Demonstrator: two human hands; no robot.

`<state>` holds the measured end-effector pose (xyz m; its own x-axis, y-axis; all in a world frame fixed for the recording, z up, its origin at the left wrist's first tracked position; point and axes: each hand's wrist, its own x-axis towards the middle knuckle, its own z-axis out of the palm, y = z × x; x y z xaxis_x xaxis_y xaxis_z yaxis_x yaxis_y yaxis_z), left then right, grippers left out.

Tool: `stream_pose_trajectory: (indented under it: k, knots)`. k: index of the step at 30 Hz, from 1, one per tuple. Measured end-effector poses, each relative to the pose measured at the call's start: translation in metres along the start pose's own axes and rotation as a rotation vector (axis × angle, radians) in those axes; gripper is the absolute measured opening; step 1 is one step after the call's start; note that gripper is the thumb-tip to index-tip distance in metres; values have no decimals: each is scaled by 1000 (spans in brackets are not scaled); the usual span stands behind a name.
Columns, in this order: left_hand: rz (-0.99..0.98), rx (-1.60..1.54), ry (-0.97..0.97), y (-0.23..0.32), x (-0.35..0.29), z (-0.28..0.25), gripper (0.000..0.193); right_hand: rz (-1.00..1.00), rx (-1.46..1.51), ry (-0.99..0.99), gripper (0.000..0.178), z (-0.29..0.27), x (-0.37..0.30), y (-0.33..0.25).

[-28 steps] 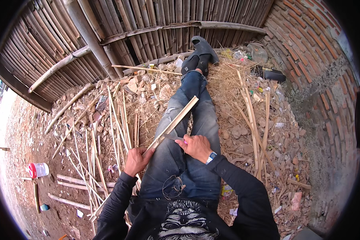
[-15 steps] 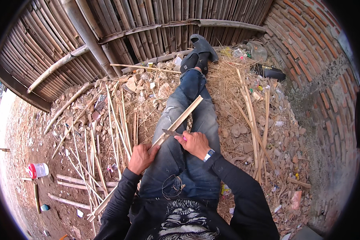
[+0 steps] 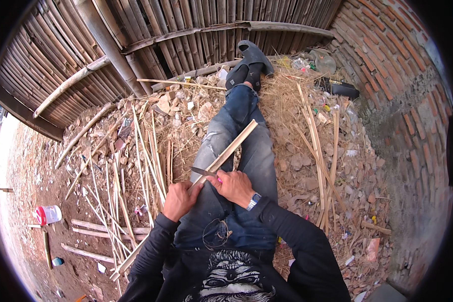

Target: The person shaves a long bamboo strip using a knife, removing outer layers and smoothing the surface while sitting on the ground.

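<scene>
Across my outstretched legs in worn blue jeans [image 3: 259, 173] lies a long split bamboo strip [image 3: 234, 144], slanting from far right down under my left forearm. My left hand [image 3: 181, 200] is wrapped round the strip near its middle, thumb along the top. Just ahead of it, my right hand [image 3: 235, 188] grips a knife [image 3: 203, 171] by its handle, which the fingers mostly cover; a bit of pink shows there. The dark blade crosses the bamboo with its tip pointing left. A loop of thin wire or cord [image 3: 218, 235] rests on my lap.
Several thin bamboo strips [image 3: 145, 156] lie on the rubble to my left, and more strips [image 3: 317, 151] to my right. A red and white bucket [image 3: 48, 215] stands at far left. A bamboo wall [image 3: 196, 45] rises ahead, a brick wall [image 3: 412, 131] at right.
My right hand and the knife have moved back along the bamboo strip, toward me and left, closer to my left hand. My left hand stays nearly in place.
</scene>
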<state>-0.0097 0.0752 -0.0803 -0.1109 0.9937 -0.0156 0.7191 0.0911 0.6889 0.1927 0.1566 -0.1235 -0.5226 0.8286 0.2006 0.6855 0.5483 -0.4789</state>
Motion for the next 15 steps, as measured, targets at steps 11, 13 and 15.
stream_pose_trajectory:
  k: [11,13,15]
  knots:
    - [25,-1,68,6,4,1,47,20,54,61,56,-12,3,1]
    - [12,31,67,7,7,4,45,57,27,63,56,-13,3,-3]
    - [-25,52,53,13,11,2,42,74,16,84,56,-15,3,-5]
